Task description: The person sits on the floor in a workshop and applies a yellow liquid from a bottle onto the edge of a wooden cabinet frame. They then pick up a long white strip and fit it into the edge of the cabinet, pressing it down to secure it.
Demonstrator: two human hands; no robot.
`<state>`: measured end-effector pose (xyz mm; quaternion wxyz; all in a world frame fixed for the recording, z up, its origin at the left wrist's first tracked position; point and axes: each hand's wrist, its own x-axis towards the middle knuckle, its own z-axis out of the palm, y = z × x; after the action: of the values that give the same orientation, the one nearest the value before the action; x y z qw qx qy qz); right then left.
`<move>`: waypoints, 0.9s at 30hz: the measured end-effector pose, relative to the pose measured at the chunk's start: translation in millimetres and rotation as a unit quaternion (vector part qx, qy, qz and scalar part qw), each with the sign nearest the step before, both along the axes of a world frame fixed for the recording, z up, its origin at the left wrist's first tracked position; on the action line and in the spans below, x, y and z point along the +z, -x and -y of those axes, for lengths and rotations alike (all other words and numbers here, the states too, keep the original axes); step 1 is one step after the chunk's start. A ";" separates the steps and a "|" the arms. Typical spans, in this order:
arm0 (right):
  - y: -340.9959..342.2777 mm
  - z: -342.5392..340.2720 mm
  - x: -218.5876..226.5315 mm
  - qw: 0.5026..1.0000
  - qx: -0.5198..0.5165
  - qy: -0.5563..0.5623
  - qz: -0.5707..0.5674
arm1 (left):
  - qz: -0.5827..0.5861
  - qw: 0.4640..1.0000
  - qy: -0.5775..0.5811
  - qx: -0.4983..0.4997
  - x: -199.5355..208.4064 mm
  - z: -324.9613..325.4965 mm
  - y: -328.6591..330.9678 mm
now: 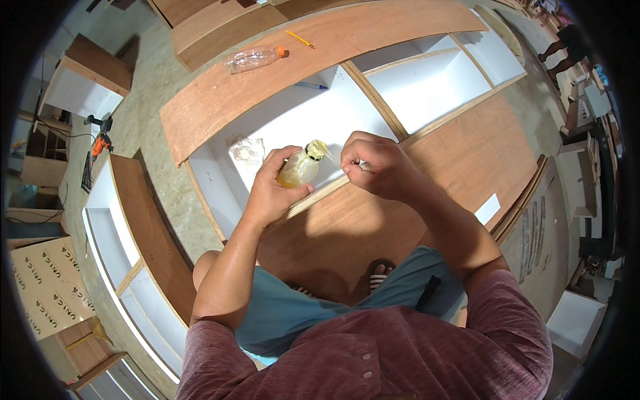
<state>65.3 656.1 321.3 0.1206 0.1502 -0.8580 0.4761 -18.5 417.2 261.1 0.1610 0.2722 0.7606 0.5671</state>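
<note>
My left hand (275,183) is wrapped round a small translucent bottle (297,171) with yellowish liquid low inside. Its dark-ringed neck and top are smeared with a pale yellow, glue-like stuff (316,149). Just to the right, my right hand (375,163) is closed in a pinch. A small pale bit shows at its fingers, too small to name, and a thin whitish strand seems to reach toward the bottle top. Both hands are above the near edge of a wooden cabinet (373,100) lying on its back, its inside white.
An orange-capped clear plastic bottle (253,61) and a yellow pencil (300,39) lie on the cabinet's far panel. A blue pen (311,85) and a stained sheet (246,155) are inside. Another cabinet (143,227) stands left, near an orange-black power drill (101,143). Another person (568,48) is far right.
</note>
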 end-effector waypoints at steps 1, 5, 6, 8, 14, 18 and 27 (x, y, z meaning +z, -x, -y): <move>-0.2 -0.3 -1.9 1.000 0.020 0.010 -0.022 | 0.049 0.999 -0.005 -0.002 -0.9 0.9 0.1; -5.3 3.8 13.0 0.991 0.110 0.056 -0.051 | 0.133 0.991 -0.019 0.003 6.2 -1.1 -1.1; -8.0 5.2 17.1 0.988 0.130 0.075 -0.047 | 0.126 0.992 -0.020 0.008 4.2 -1.0 -1.0; -13.0 6.7 22.2 0.978 0.169 0.114 -0.038 | 0.107 0.994 -0.018 0.013 -0.7 -0.4 0.8; -8.8 3.9 15.4 0.998 -0.035 0.046 -0.012 | 0.061 0.996 0.066 0.004 7.8 -1.1 -4.8; -2.4 3.0 0.2 0.976 -0.109 0.110 0.152 | -0.032 0.996 0.088 0.011 2.8 -1.5 -7.7; 1.7 6.2 -6.3 0.950 -0.077 0.153 0.260 | -0.310 0.942 0.129 0.000 10.8 -2.6 -8.5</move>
<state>63.6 649.9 315.0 -0.0492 -0.0659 -0.7854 0.6135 -10.0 419.8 271.9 -0.0484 0.4115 0.8395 0.3515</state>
